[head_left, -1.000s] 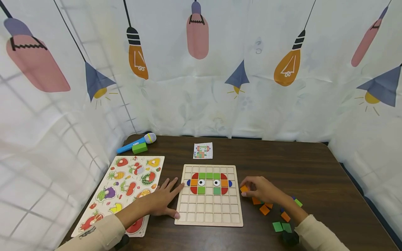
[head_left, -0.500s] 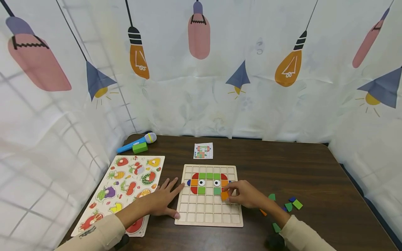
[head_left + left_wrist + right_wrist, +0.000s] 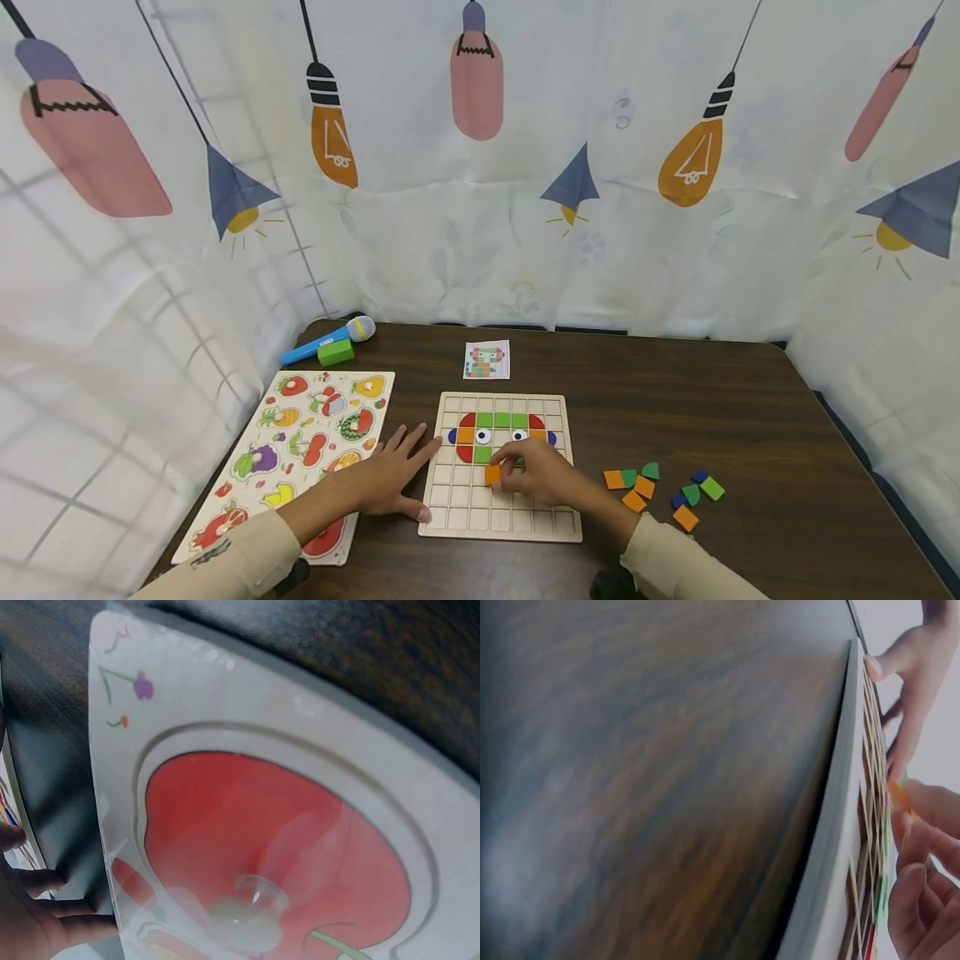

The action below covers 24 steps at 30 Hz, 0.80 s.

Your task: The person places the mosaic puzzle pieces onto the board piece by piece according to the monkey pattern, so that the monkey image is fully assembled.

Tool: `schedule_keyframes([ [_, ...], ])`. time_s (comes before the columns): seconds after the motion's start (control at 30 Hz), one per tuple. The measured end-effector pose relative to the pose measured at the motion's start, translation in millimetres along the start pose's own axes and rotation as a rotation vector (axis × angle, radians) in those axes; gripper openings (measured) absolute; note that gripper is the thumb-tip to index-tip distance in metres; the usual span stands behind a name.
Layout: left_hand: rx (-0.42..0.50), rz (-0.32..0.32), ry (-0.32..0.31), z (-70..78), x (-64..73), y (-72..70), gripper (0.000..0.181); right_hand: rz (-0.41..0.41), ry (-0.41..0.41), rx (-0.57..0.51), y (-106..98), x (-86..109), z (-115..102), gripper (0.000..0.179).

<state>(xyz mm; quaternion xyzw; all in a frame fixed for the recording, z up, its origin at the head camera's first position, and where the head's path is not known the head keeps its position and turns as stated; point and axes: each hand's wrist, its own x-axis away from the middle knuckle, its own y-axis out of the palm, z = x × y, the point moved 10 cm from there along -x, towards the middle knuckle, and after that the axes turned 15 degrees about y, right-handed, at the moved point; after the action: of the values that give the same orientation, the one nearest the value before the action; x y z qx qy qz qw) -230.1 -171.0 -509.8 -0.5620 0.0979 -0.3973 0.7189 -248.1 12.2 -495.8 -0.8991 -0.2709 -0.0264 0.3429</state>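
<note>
In the head view, a wooden grid board lies mid-table, its upper cells filled with red, green, orange and blue pieces and two eye pieces. My right hand pinches an orange square tile over the middle of the board, just below the green tile. Whether the tile touches the board I cannot tell. With fingers spread, my left hand rests at the board's left edge, its thumb touching the lower left. The right wrist view also shows the orange tile between fingertips.
Loose orange tiles, green pieces and blue pieces lie right of the board. A fruit puzzle board is at the left. Behind it sit a toy microphone and a green block. A small pattern card lies beyond the grid board.
My right hand has carried the orange tile leftward from beside the loose pieces to over the middle of the grid board. The left hand has stayed in place.
</note>
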Motion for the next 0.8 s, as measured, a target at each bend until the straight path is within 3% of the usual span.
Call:
schedule_keyframes([
  [0.47, -0.004, -0.013, -0.017, -1.8, 0.6, 1.4, 0.106, 0.178, 0.015, 0.154, 8.0, -4.7, -11.6, 0.02],
  [0.8, -0.009, -0.013, -0.021, -2.7, -0.1, 1.7, 0.107, 0.173, 0.049, 0.191, 7.0, -6.3, -9.1, 0.018],
])
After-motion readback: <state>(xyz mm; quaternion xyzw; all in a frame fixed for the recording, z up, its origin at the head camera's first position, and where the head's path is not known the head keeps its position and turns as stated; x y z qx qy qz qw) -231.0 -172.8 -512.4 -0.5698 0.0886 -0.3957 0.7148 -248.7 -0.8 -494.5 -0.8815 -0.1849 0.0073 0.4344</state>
